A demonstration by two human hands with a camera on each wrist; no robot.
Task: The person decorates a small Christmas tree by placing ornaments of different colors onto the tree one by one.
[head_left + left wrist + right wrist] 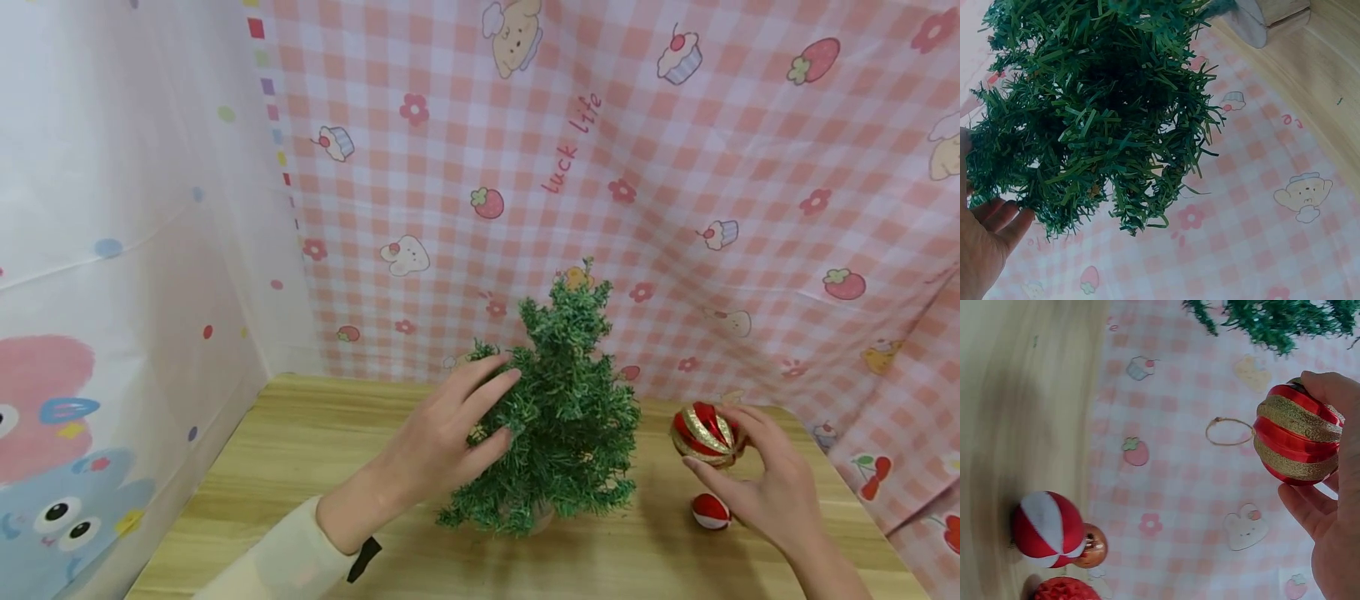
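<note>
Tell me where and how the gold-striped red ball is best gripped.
Grip the striped ball across its round sides, probably from opposite its loop, as the right hand does: the body bulges evenly, and the loop sticks out clear.

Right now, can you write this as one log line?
left hand: at green tree | right hand: holds red-and-gold ball | on table: red-and-white ball

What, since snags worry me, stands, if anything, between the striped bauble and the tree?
Nothing visible: an open gap separates the striped bauble in the right hand from the tree. The left hand is at the tree's opposite side.
</note>
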